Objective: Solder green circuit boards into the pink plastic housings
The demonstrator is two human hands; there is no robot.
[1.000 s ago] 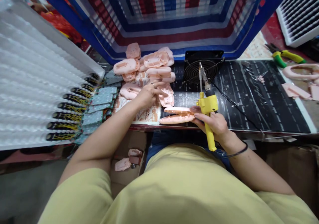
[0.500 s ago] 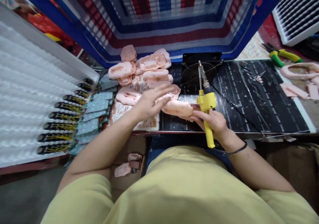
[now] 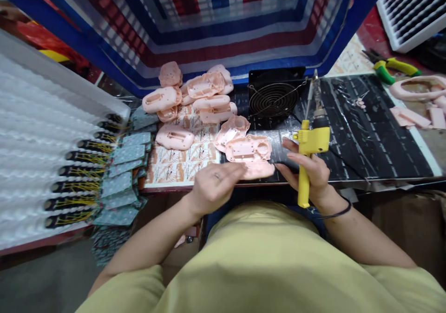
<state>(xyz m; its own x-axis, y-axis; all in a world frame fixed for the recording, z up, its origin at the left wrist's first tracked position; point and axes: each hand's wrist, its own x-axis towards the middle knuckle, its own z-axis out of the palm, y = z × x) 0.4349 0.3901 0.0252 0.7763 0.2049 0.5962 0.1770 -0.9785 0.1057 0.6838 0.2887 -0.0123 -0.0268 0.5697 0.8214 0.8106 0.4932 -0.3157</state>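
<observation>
My left hand (image 3: 216, 186) is closed, its thumb and fingers pinching the left end of a pink plastic shell half (image 3: 259, 169) at the bench's front edge. Just behind that piece, another pink shell half (image 3: 248, 148) lies with its hollow inside facing up. A yellow soldering gun (image 3: 304, 178) is in my right hand (image 3: 315, 176), its metal tip pointing up and away from me. The fingers of that hand reach left beside the handle, apart from the shell pieces.
Several pink shells (image 3: 205, 84) are heaped at the back left. Green circuit boards (image 3: 120, 178) wired to black cylinders stand at left by white foam (image 3: 52, 118). A black fan (image 3: 273, 98) sits before the blue crate (image 3: 223, 74). Pliers (image 3: 390, 69) lie at right.
My left hand has come down toward me and closed on a shell half. My right hand has left the shell and moved right with the soldering gun. The view has shifted slightly.
</observation>
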